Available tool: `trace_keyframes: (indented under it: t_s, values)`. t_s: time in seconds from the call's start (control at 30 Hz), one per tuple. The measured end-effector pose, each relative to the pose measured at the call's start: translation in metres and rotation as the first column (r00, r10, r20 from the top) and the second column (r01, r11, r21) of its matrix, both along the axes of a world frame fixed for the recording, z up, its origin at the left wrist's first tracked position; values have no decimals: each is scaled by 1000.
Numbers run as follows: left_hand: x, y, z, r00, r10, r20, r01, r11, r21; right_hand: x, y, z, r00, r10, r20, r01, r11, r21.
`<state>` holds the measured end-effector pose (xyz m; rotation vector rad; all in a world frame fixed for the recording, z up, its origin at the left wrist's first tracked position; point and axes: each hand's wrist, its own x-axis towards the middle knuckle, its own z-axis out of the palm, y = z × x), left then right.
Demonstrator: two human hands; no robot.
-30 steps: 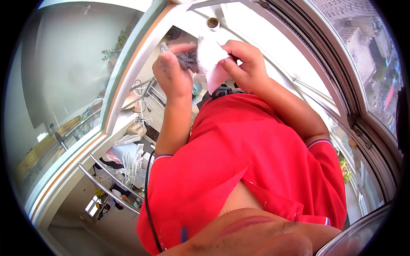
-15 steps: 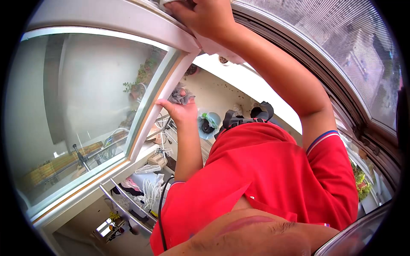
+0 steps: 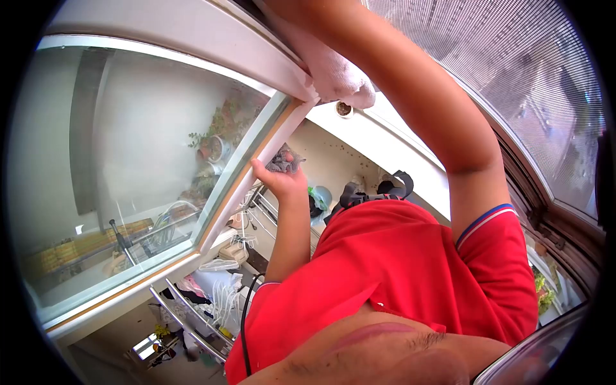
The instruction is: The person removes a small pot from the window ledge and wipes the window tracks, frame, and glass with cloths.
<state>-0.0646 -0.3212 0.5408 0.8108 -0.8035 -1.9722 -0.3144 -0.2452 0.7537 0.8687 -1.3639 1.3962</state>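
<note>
My left hand [image 3: 286, 183] is closed round a crumpled grey cloth [image 3: 282, 160]. Its thumb rests against the edge of a glazed window sash [image 3: 221, 173]. At the top of the view, my right hand [image 3: 292, 5] is cut off by the image edge, its fingers out of sight. A white cloth [image 3: 340, 74] hangs from beneath that hand and wrist, beside the corner of the sash frame, and appears held there.
A mesh screen [image 3: 532, 83] in a brown frame [image 3: 545, 205] stands to the right. A small pot [image 3: 344, 110] sits on the white ledge [image 3: 385, 138]. Below left are metal rails [image 3: 189, 314] and white hangers [image 3: 228, 298]. A bluish bucket [image 3: 321, 199] stands by my legs.
My right hand has moved up, mostly out of view, and more of the white cloth shows. The sash corner and my left hand with the grey cloth appear shifted slightly right and down.
</note>
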Motion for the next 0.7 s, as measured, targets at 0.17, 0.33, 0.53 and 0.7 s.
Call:
trace_keyframes:
  t_s: [0.17,0.33,0.53,0.7]
  values:
    - [-6,3,1,999,40,4,-40,999,9,5,2,-88,974,-178,138,139,957,254]
    - [6,-4,-8,993,-92,-79,90,995,-31,20,26,-130,906,-200,373,-5,875,483]
    - [-3,-1,-3,1000,6,31,-6,1000,1,1,8,-79,973,-131,190,72,954,291]
    - [-6,1,-1,993,87,82,-90,995,36,4,-5,36,985,-105,137,79,979,186]
